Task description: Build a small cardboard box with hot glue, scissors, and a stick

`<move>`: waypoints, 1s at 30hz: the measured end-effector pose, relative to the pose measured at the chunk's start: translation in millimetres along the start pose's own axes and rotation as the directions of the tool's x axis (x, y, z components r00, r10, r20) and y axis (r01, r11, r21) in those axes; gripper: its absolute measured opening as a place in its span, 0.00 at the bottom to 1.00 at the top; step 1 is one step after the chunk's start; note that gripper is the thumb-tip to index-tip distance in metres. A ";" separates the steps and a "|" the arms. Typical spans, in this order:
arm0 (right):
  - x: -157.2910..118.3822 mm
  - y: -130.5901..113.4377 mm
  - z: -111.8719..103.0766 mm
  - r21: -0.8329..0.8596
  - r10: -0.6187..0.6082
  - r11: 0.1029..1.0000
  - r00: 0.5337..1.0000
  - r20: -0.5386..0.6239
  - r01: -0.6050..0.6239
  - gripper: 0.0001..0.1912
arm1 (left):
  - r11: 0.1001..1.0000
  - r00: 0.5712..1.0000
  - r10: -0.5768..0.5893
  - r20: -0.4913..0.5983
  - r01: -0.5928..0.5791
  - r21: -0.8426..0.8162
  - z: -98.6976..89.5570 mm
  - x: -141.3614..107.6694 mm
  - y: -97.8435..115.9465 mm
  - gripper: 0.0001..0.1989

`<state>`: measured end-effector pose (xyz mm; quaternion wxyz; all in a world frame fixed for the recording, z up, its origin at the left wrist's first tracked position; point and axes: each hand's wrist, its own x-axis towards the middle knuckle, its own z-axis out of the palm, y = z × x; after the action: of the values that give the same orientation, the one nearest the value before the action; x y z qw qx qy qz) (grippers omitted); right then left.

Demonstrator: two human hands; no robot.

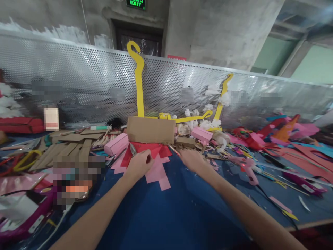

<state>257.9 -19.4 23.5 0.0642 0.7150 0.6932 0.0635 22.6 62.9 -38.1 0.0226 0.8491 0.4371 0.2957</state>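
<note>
My left hand (139, 164) is closed, its fingers curled over red paper (153, 150) and pink paper (161, 176). A pointed silver metal piece (133, 149) sticks up beside its knuckles; whether the hand grips it I cannot tell. My right hand (191, 159) is closed round a thin pencil (174, 150), its end pointing left toward the red paper. Behind both hands a folded brown cardboard piece (151, 130) stands upright on the red paper. A pink paper box (117, 144) lies left of it.
Tall yellow hook-shaped strips (139, 86) rise before a perforated metal screen (104, 80). Cardboard strips (52, 149) lie left. A pink glue gun (248, 166) with a cord lies right, near a purple tool (303, 183). White fluff (191, 121) and paper scraps spread behind.
</note>
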 end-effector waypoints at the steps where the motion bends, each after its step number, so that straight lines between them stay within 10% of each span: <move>1: -9.2 -4.2 1.0 0.009 -0.022 1.000 1.000 -0.010 0.022 0.15 | 1.000 1.000 0.007 0.006 -0.007 0.005 0.0 -0.3 0.6 0.06; 8: -73.8 -18.4 20.6 0.103 -0.128 0.985 0.989 -0.073 0.136 0.14 | 0.993 0.992 0.109 0.066 -0.111 0.027 -2.7 -4.3 8.9 0.06; 17: 3.0 104.5 44.9 0.157 0.005 0.987 0.986 -0.170 0.022 0.17 | 0.951 0.955 0.290 0.069 -0.295 0.091 -2.3 -4.7 14.9 0.07; 30: 29.0 155.1 29.3 0.192 -0.042 0.980 0.998 -0.035 0.048 0.18 | 0.898 0.904 0.419 0.085 -0.426 0.112 1.7 -6.4 17.9 0.07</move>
<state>416.6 4.7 22.6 -0.0146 0.7008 0.7132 0.0058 33.7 47.3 -37.2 -0.0837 0.9317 0.2597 0.2399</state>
